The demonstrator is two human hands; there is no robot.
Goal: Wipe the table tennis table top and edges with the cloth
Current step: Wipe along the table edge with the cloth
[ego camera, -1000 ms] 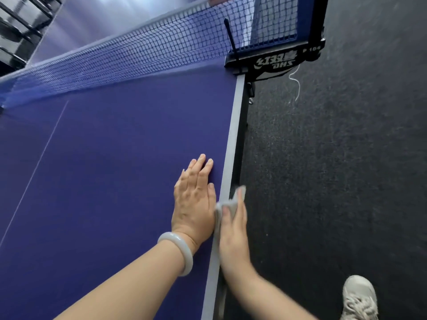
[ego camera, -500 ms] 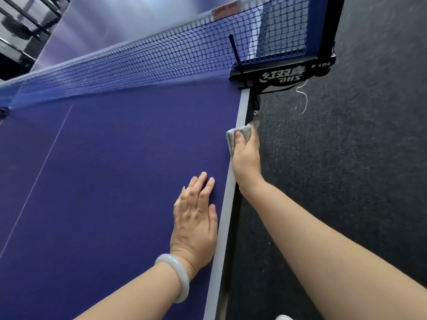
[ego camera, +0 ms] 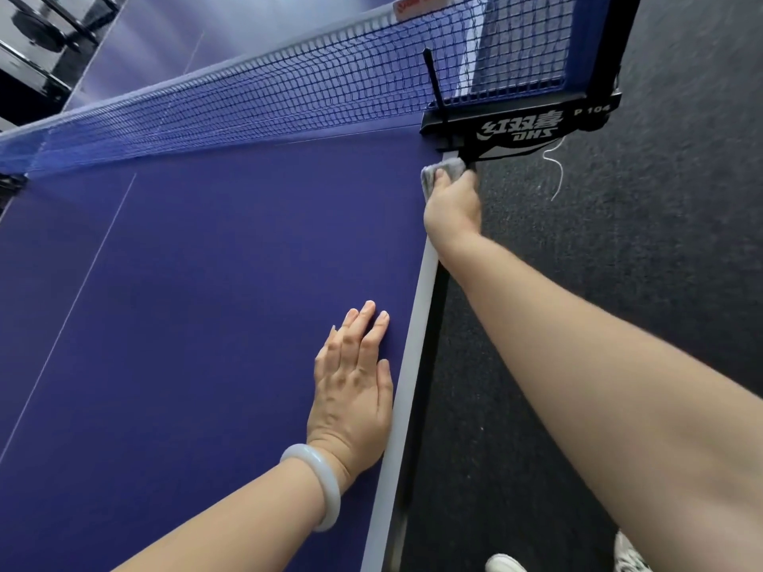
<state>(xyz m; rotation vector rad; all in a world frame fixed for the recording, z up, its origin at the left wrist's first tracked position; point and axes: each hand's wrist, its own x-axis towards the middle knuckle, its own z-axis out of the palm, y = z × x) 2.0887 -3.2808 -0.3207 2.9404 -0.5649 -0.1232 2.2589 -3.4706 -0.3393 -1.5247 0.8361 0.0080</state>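
The blue table tennis table (ego camera: 206, 303) fills the left of the view, its white side edge (ego camera: 406, 390) running up toward the net. My right hand (ego camera: 452, 202) is stretched far forward and grips a small grey cloth (ego camera: 444, 169), pressed onto the side edge right below the black net clamp (ego camera: 524, 125). My left hand (ego camera: 355, 386) lies flat on the blue top beside the edge, fingers together and holding nothing, with a pale bangle on the wrist.
The blue net (ego camera: 289, 92) spans the table at the far end, held by the black clamp post. Dark carpet (ego camera: 619, 282) lies to the right of the table. My white shoes (ego camera: 505, 563) show at the bottom right. A white cord (ego camera: 557, 171) hangs from the clamp.
My right hand has slid the cloth along the side edge from beside my left hand up to the net clamp. My left hand has stayed flat on the top.
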